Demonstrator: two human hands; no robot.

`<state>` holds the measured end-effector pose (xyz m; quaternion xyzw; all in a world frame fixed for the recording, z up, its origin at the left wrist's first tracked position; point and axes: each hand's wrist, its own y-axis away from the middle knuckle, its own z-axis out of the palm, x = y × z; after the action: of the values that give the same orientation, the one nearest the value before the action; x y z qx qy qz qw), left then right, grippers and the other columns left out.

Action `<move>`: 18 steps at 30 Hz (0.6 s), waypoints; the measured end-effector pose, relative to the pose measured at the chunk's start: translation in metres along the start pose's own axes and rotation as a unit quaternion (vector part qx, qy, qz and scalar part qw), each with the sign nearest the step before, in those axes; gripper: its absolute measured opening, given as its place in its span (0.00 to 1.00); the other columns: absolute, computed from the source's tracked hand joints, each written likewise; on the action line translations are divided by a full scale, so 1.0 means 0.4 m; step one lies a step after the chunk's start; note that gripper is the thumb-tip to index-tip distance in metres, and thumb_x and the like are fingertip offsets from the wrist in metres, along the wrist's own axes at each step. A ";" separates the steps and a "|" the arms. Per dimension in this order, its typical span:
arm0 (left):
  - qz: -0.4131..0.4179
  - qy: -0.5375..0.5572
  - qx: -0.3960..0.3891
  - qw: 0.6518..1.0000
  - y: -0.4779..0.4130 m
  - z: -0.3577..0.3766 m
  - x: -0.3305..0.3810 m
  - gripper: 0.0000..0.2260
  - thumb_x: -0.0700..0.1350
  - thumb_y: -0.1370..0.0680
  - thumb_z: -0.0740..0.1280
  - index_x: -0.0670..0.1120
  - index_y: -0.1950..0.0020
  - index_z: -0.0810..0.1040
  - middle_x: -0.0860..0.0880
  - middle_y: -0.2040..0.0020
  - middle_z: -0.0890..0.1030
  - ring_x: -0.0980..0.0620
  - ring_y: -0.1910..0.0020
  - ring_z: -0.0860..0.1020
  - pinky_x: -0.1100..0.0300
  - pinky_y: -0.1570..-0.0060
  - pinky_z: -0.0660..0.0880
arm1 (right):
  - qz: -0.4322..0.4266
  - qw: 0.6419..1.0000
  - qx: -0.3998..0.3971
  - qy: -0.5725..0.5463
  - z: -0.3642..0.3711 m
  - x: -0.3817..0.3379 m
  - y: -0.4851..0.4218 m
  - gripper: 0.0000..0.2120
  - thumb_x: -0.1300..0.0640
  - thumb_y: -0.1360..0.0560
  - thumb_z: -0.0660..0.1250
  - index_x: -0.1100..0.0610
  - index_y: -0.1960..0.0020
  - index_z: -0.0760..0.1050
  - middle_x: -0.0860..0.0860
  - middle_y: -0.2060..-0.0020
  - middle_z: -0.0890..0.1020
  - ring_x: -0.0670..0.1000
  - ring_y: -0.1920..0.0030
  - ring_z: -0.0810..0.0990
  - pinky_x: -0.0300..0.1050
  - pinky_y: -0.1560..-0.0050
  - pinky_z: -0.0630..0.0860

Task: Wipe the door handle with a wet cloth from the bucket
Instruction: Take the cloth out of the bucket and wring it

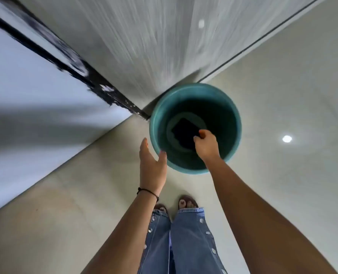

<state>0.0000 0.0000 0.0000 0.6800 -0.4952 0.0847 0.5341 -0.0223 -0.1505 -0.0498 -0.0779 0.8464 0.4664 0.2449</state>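
Early stage: your right hand pinches the dark cloth lying inside the teal bucket; your left hand hovers open nearby; door handle unseen, unwiped

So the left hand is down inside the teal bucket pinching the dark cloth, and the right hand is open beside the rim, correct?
Not quite: the hands are swapped. In the head view the right hand is down inside the teal bucket, pinching the dark cloth, and the left hand is open beside the rim.
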 end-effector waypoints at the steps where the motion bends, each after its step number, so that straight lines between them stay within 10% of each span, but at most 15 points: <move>1: 0.030 -0.002 0.007 1.000 -0.037 0.016 -0.023 0.28 0.44 0.22 0.62 0.46 0.24 0.56 0.45 0.24 0.62 0.49 0.26 0.62 0.49 0.27 0.62 | -0.002 1.000 0.002 0.024 0.029 0.011 -0.060 0.20 0.62 0.23 0.61 0.61 0.31 0.70 0.60 0.35 0.77 0.59 0.35 0.75 0.46 0.37 0.69; 5: 0.114 -0.026 0.036 0.992 -0.119 0.057 -0.081 0.24 0.39 0.23 0.61 0.47 0.28 0.61 0.46 0.38 0.77 0.49 0.44 0.78 0.56 0.45 0.76 | 0.018 0.994 0.014 0.109 0.118 0.047 -0.255 0.22 0.64 0.24 0.61 0.64 0.30 0.67 0.62 0.32 0.73 0.60 0.32 0.71 0.47 0.32 0.67; 10: 0.146 -0.028 0.079 0.986 -0.142 0.082 -0.129 0.21 0.41 0.25 0.59 0.47 0.32 0.63 0.62 0.57 0.76 0.66 0.66 0.76 0.74 0.68 0.70 | 0.066 0.969 0.046 0.235 0.211 0.122 -0.396 0.30 0.60 0.25 0.64 0.61 0.26 0.58 0.58 0.25 0.61 0.60 0.26 0.57 0.53 0.28 0.58; 14: 0.126 -0.032 0.069 0.989 -0.143 0.084 -0.102 0.21 0.40 0.23 0.59 0.48 0.31 0.63 0.54 0.55 0.78 0.59 0.66 0.74 0.63 0.64 0.71 | 0.028 0.959 0.040 0.278 0.197 0.098 -0.365 0.20 0.56 0.26 0.66 0.61 0.35 0.74 0.58 0.32 0.74 0.58 0.30 0.67 0.51 0.32 0.66; 18: 0.050 -0.039 -0.013 0.998 -0.103 0.039 -0.055 0.30 0.47 0.21 0.60 0.46 0.23 0.50 0.45 0.27 0.66 0.50 0.31 0.69 0.56 0.33 0.67 | -0.016 0.994 -0.019 0.108 0.107 0.006 -0.173 0.11 0.58 0.31 0.70 0.60 0.50 0.79 0.60 0.53 0.83 0.59 0.50 0.81 0.46 0.53 0.76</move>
<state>0.0140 -0.0022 -0.0469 0.6498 -0.5500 0.0783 0.5187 0.0150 -0.1531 -0.1218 -0.1465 0.8574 0.4674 0.1580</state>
